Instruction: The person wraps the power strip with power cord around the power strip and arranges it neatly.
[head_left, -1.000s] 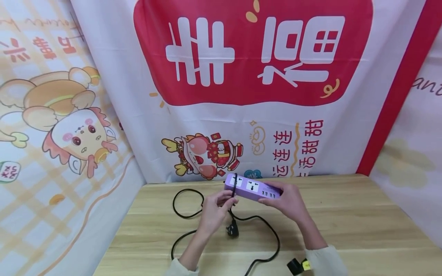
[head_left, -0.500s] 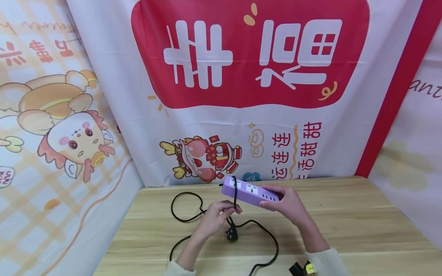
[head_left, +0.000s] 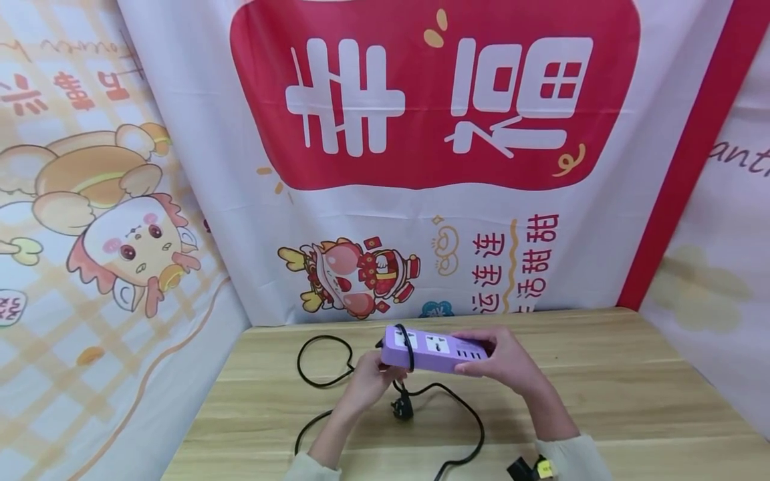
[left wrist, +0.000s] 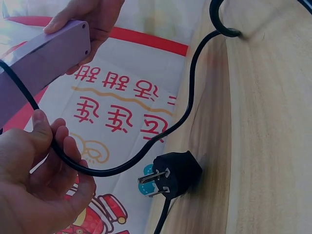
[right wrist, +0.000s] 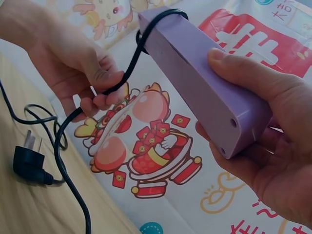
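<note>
A purple power strip (head_left: pixel 421 350) with white sockets is held above the table by my right hand (head_left: pixel 508 357), which grips its right end between thumb and fingers. Its black cord (right wrist: pixel 155 24) loops around the strip's left end. With thumb and fingers my left hand (left wrist: pixel 44 170) pinches that cord just below the strip, as both wrist views show. The cord's black plug (head_left: pixel 402 405) is near the tabletop below the left hand, metal prongs showing in the left wrist view.
Loose coils of black cord (head_left: pixel 481 427) lie on the wooden table (head_left: pixel 601 374). Near the right sleeve is a black object with a yellow label (head_left: pixel 544 467). Printed cloth (head_left: pixel 361 200) hangs behind the table and along both sides.
The strip has dropped slightly and turned more level. My left hand drew the cord down, away from the strip, then came back up close under its left end.
</note>
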Available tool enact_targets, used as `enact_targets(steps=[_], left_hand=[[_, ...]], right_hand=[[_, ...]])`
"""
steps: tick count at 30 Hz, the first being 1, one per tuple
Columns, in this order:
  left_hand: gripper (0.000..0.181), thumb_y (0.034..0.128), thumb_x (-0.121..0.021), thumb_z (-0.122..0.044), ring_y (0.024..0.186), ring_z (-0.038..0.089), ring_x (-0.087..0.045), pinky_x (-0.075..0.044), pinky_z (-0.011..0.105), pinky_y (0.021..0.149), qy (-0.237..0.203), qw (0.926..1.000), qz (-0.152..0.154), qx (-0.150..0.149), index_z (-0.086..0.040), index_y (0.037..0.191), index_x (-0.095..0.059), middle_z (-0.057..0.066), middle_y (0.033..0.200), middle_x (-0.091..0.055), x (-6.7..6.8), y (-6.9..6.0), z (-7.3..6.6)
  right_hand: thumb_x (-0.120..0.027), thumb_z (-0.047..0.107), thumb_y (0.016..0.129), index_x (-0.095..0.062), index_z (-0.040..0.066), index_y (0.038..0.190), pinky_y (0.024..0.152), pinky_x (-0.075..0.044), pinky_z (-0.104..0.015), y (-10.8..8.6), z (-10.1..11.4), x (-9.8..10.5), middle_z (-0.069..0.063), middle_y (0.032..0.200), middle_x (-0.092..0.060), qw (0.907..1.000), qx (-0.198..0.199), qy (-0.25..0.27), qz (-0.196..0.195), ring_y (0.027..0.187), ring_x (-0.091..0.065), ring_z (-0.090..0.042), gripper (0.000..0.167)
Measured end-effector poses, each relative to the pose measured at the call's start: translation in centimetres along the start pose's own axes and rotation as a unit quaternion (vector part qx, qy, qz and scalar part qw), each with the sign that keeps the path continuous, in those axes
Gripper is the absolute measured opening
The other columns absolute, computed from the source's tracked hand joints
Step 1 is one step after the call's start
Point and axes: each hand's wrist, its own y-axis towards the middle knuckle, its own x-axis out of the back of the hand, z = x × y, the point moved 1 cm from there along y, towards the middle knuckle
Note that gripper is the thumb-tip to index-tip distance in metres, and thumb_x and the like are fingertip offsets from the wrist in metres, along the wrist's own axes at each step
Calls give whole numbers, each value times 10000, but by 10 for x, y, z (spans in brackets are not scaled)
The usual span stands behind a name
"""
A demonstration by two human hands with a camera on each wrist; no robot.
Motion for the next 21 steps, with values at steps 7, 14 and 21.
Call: enact_targets(steps=[7,14,21], left_hand=[[236,783,-629,116,755,76,-657,-565,252,740,617,9926,-176,-1028,-37,927,-736,105,840,-750,6,-2,-2],[204,737,-651,120,641,9,-537,-489,190,614,648,9957,19,-659,-65,802,-708,65,742,-694,12,-4,-5],[282,844,-618,138,803,70,-636,-535,216,726,602,9973,155,-402,-121,860,-730,11,863,-733,19,-2,-6]], right_hand=[[-899,276,707,-734,198,1195,822,-494,-263,-6,3,3,-33,1173,-718,9980,370,-330,381,983,-621,-228,522],[-898,312,700,-734,237,1187,811,-482,-242,-8,1,5,31,1147,-737,9923,615,-660,851,959,-639,-165,519],[-893,396,693,-730,288,1181,839,-492,-239,-8,4,4,67,1152,-730,9844,703,-1143,1137,992,-656,-114,526]])
